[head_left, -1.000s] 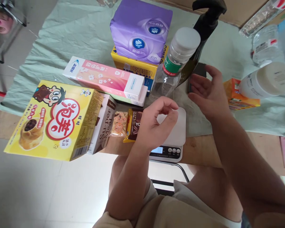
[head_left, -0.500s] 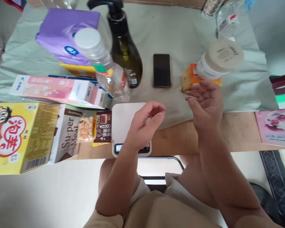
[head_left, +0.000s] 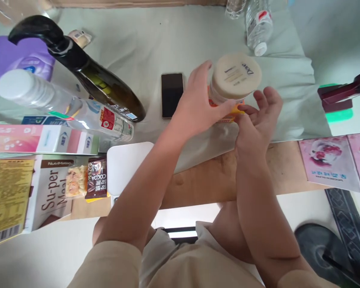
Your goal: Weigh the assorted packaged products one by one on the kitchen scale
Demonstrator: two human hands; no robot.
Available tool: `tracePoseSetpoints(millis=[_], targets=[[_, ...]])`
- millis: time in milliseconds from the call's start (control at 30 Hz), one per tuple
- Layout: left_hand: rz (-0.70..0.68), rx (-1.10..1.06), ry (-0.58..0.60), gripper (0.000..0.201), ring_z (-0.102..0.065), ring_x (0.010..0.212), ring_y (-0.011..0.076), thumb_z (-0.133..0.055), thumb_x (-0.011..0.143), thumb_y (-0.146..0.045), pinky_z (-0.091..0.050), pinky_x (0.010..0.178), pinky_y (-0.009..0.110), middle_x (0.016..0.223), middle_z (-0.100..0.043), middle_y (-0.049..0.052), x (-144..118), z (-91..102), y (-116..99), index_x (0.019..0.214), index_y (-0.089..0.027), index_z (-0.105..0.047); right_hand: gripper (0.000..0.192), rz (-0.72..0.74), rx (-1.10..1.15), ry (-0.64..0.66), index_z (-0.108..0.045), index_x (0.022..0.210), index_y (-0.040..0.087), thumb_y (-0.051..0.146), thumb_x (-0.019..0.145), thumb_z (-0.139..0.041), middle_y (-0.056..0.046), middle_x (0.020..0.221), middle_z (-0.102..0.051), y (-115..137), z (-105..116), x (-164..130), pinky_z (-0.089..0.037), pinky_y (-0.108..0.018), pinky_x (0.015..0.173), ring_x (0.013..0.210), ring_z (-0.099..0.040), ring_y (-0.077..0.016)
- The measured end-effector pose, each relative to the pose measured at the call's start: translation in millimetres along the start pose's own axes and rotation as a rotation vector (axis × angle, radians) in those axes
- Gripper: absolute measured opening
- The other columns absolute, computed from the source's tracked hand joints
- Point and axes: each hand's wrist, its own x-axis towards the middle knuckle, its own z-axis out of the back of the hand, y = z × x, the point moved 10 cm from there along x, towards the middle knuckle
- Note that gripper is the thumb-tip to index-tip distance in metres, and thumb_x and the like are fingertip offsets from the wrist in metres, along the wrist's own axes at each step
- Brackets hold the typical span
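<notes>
Reaching over a smooth-edged wooden desk point(head_left: 204, 180) draped in creased pale-green cloth point(head_left: 132, 44), the left grip point(head_left: 193, 104) and right grip point(head_left: 258, 120) flank a squat, round white plastic jar point(head_left: 236, 76) with a broad matt cream lid. The reach looks done; no lifting or parting shows, and the jar seems to rest on a small orange-and-yellow cardboard carton point(head_left: 228, 119). The left grip curves round the jar's left side, thumb across the front; the right grip bends thumb and fingers at the carton's right corner. Whether either is pressed tight I cannot tell. Left of the left grip lies a flat, glassy black phone point(head_left: 172, 95); farther left, a glossy dark-brown cocoa packet point(head_left: 96, 178).
</notes>
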Motion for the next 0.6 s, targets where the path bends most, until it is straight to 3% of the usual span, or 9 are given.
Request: tracePoseSetpoints(millis=[67,133,233,333,400,467,533,600], targets=[[-0.006,0.032,0.08,0.09,-0.045,0.165,0.0312,-0.1,0.066,-0.019,-0.04,0.137,0.04,0.172,-0.05,0.012,19,-13.3,2,0.144,-0.021,-0.054,0.066,-0.021,0.036,0.067,-0.042,0.148,0.051,0.034,0.09,-0.071,-0.003,0.165,-0.045,-2,-7,1,-0.066,-0.048,0.099,0.117,-0.071,-0.0219],[-0.029,0.05,0.109,0.1,-0.051,0.16,0.0321,-0.101,0.064,-0.019,-0.045,0.133,0.04,0.169,-0.054,0.012,29,-20.7,5,0.15,-0.02,-0.051,0.07,-0.025,0.058,0.118,-0.041,0.151,0.05,0.035,0.09,-0.072,-0.003,0.169,-0.045,0,-15,1,-0.066,-0.051,0.102,0.12,-0.072,-0.0235],[-0.101,0.093,0.062,0.082,-0.059,0.153,0.0332,-0.094,0.073,-0.021,-0.052,0.123,0.037,0.158,-0.064,0.006,29,-20.2,3,0.146,-0.02,-0.057,0.073,-0.028,0.052,0.152,-0.043,0.151,0.046,0.031,0.086,-0.072,-0.001,0.171,-0.048,4,-21,1,-0.064,-0.05,0.108,0.125,-0.071,-0.0244],[-0.151,0.133,0.021,0.073,-0.063,0.146,0.0313,-0.089,0.078,-0.025,-0.054,0.116,0.037,0.148,-0.068,0.002,17,-13.1,-3,0.144,-0.018,-0.06,0.072,-0.027,0.036,0.13,-0.046,0.149,0.042,0.028,0.083,-0.072,-0.002,0.164,-0.056,6,-17,1,-0.064,-0.049,0.102,0.112,-0.072,-0.0222],[-0.185,0.117,-0.018,0.079,-0.065,0.14,0.0313,-0.095,0.072,-0.028,-0.055,0.115,0.04,0.143,-0.069,0.004,1,1.4,-11,0.142,-0.017,-0.059,0.066,-0.009,0.048,0.125,-0.051,0.146,0.043,0.028,0.085,-0.07,-0.001,0.154,-0.063,11,-17,-1,-0.065,-0.047,0.092,0.102,-0.072,-0.021],[-0.229,0.092,-0.056,0.084,-0.066,0.137,0.0327,-0.1,0.068,-0.035,-0.058,0.113,0.044,0.139,-0.07,0.009,-22,25.0,-21,0.139,-0.016,-0.06,0.06,0.053,0.092,0.153,-0.058,0.142,0.047,0.024,0.087,-0.066,0.001,0.14,-0.07,24,-23,-6,-0.065,-0.045,0.089,0.106,-0.073,-0.022],[-0.26,0.086,-0.074,0.087,-0.066,0.135,0.0338,-0.103,0.067,-0.043,-0.059,0.111,0.048,0.139,-0.07,0.013,-54,55.1,-27,0.138,-0.016,-0.061,0.059,0.115,0.139,0.223,-0.066,0.138,0.048,0.019,0.086,-0.062,0.002,0.127,-0.073,42,-38,-17,-0.065,-0.044,0.09,0.113,-0.073,-0.0225],[-0.251,0.065,-0.08,0.087,-0.068,0.132,0.0326,-0.107,0.062,-0.042,-0.063,0.107,0.048,0.141,-0.071,0.009,-92,88.7,-25,0.137,-0.023,-0.066,0.053,0.143,0.145,0.343,-0.074,0.129,0.043,0.018,0.085,-0.061,0.001,0.117,-0.075,60,-61,-38,-0.064,-0.045,0.091,0.11,-0.073,-0.0231]])
